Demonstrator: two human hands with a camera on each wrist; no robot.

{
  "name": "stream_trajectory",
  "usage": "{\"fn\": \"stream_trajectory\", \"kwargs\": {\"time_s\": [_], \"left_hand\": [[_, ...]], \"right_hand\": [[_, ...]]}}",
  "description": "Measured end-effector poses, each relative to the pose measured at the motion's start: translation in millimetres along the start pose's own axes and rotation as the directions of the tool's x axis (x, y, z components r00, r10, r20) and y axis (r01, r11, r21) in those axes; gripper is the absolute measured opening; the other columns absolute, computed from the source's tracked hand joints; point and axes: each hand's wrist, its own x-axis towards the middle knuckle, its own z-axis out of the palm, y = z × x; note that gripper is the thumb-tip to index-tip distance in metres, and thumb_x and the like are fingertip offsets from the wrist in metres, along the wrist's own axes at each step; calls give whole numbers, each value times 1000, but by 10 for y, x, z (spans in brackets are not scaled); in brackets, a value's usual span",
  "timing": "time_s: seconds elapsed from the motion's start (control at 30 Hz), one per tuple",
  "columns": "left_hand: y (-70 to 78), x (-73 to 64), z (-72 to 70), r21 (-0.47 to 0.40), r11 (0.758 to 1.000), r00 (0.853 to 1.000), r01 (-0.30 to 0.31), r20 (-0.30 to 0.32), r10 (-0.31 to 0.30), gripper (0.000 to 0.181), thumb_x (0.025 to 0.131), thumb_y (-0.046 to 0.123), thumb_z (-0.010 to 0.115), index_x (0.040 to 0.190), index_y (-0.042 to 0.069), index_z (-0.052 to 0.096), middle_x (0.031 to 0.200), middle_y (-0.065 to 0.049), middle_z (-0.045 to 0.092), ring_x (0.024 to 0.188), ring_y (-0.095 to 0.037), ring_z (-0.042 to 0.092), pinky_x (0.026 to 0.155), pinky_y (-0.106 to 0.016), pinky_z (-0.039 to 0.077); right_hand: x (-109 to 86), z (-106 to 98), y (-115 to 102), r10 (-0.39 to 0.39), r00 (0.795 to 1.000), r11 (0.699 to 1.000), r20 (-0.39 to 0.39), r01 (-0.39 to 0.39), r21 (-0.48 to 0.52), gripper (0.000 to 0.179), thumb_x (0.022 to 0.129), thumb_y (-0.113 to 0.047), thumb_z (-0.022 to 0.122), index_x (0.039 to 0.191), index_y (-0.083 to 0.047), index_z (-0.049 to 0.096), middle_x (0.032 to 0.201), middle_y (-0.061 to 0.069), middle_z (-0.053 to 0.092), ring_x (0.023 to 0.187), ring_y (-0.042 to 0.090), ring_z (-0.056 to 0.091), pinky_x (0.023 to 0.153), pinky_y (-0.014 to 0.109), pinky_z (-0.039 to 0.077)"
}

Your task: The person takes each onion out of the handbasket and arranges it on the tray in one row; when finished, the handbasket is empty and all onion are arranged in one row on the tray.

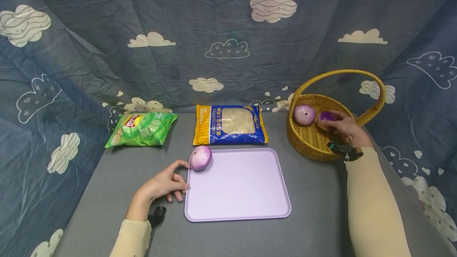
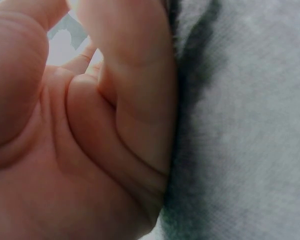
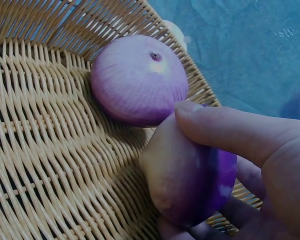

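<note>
At the wicker basket (image 1: 303, 148) on the right, my right hand (image 1: 348, 128) grips a dark purple onion (image 3: 190, 175) with a pale end, thumb on top and fingers beneath. Beside it in the basket lies a lighter purple onion (image 3: 140, 80). My left hand (image 1: 166, 181) is at the left edge of the lilac tray (image 1: 239, 185), its fingers loosely bent with nothing in them. Its index fingertip is right by another onion (image 1: 200, 158), which sits on the tray's far left corner. The left wrist view shows mostly the palm (image 2: 80, 165) close beside the grey tabletop.
A green chip bag (image 1: 143, 129) lies at the back left. Behind the tray is a blue and yellow pasta bag (image 1: 231, 125). The basket's tall handle (image 1: 337, 72) arches over it. A dark cloud-patterned cloth (image 1: 185, 15) hangs behind and around the grey table (image 1: 314, 209).
</note>
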Motion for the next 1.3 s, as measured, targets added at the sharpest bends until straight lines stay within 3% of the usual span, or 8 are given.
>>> {"fn": "stream_trajectory", "kwargs": {"time_s": [0.13,0.5,0.73,0.9,1.03,1.3], "left_hand": [[-1,-1,-1,0,1000,1000,2,-1,-2,64,96,19,79,147,15,40,82,-2,75,60,-15,72,47,-25,49],[-15,14,-9,3,1000,1000,-21,2,21,63,96,17,78,146,13,40,81,-2,74,60,-15,72,47,-26,49],[-16,23,-13,21,1000,1000,-19,-2,19,63,96,18,79,146,14,40,82,-2,75,61,-16,73,47,-26,50],[-18,22,-14,22,1000,1000,-17,-3,17,63,96,18,79,146,15,40,82,-2,75,61,-17,73,47,-27,50],[-20,27,-20,20,1000,1000,-17,-1,17,64,96,18,79,147,15,40,82,-2,74,61,-17,73,47,-27,50],[-25,26,-13,19,1000,1000,-17,2,17,65,95,18,79,147,15,40,81,-2,74,61,-17,73,47,-27,50]], "right_hand": [[-61,24,-68,15,1000,999,0,-15,29,101,102,-32,73,172,-16,1,178,22,-4,160,41,11,133,56,18],[-202,55,-316,-3,994,999,-109,-2,-43,114,91,-45,84,172,-20,7,178,22,4,162,47,14,130,64,20],[-568,222,-535,-96,976,992,-193,77,-104,111,89,-48,84,172,-22,14,178,22,8,162,51,16,128,66,23],[-931,465,-741,-174,969,978,-176,149,-149,106,91,-51,81,171,-26,17,177,23,14,158,49,23,125,66,31],[-1142,738,-871,-253,956,958,-146,226,-177,99,94,-47,79,170,-22,21,173,21,24,153,46,32,123,64,37],[-1305,1459,-983,-293,950,950,-106,277,-144,91,90,-40,85,165,-25,35,168,16,35,150,41,37,119,62,42]]}}
